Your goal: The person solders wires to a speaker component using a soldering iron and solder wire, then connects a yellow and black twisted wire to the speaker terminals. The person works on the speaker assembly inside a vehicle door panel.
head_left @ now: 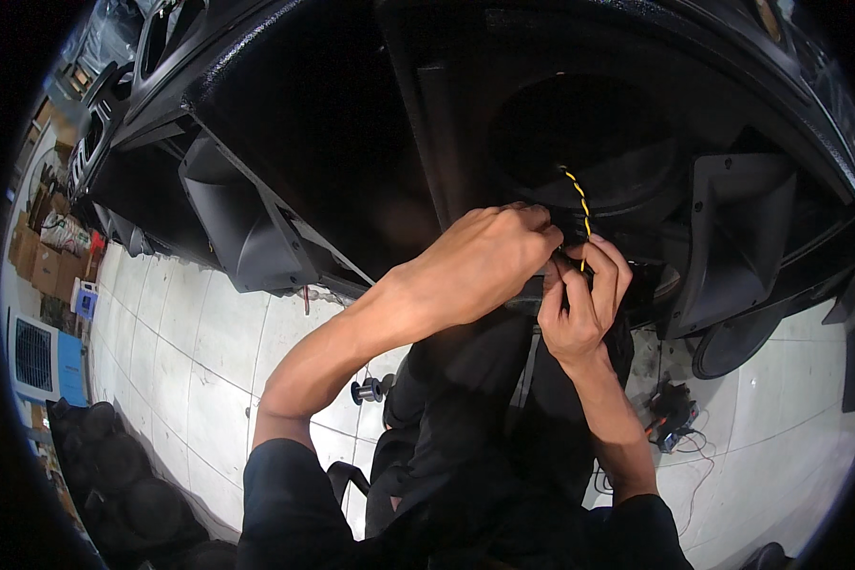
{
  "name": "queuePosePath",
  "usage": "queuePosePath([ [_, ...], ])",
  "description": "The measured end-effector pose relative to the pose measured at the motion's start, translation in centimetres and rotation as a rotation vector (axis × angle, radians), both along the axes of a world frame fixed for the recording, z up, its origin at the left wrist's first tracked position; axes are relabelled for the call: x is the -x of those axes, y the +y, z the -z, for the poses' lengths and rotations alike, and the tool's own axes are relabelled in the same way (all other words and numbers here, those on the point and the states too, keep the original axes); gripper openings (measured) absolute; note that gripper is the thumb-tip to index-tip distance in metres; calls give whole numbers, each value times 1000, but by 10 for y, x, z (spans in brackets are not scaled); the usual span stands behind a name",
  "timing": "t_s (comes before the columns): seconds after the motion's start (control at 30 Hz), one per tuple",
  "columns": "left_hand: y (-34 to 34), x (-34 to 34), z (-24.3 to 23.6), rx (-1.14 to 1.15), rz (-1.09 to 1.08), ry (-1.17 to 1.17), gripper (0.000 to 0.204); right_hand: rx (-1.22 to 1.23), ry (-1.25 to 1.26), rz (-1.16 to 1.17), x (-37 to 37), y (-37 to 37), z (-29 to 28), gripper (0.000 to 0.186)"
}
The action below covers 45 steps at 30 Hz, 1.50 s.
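A twisted yellow and black wire [581,201] comes out of the round opening [579,133] in a black speaker cabinet [446,142]. Its lower end runs into the raised fingers of my right hand [584,299], which pinch it. Close against them, my left hand [499,252] has its fingers curled in, with its back toward me. Something small and dark sits between the two hands, but my fingers cover most of it. A black horn [739,237] is fitted in the cabinet to the right of the opening.
Another horn [247,218] sits in the cabinet at the left. A spool [367,390] stands on the white tiled floor [209,342]. A dark tool with thin leads [674,432] lies at the right. Round black speakers [128,475], a blue and white cooler [43,356] and cardboard boxes [52,261] are far left.
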<state>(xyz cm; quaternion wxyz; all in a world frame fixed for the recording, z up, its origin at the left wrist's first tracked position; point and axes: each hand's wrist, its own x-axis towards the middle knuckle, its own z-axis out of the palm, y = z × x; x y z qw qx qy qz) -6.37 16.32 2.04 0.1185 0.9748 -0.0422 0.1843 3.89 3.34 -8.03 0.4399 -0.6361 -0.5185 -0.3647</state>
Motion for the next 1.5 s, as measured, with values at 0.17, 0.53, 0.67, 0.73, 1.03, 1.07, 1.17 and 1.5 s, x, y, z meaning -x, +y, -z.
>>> queuePosePath([
  [0.17,9,-4,2,54,5,29,20,-2,14,-12,1,0,0,10],
  [0.53,7,-13,-2,23,-23,163,14,-6,17,-24,0,-1,1,8],
  [0.67,6,-19,-10,181,-150,251,16,-14,12,-28,-1,-1,1,8],
  [0.73,2,-21,-14,271,-234,271,18,-13,10,-27,-2,-1,1,8],
  [1.03,-5,-13,-8,285,-289,73,16,-30,31,-29,-1,1,1,11],
  [1.07,-8,-9,-8,274,-310,36,15,-28,33,-27,-2,1,2,11],
  [1.17,-7,-3,1,239,-319,-88,14,-23,37,-30,-1,0,1,11],
  [1.5,14,7,23,107,81,-119,27,-28,55,-44,0,0,1,12],
])
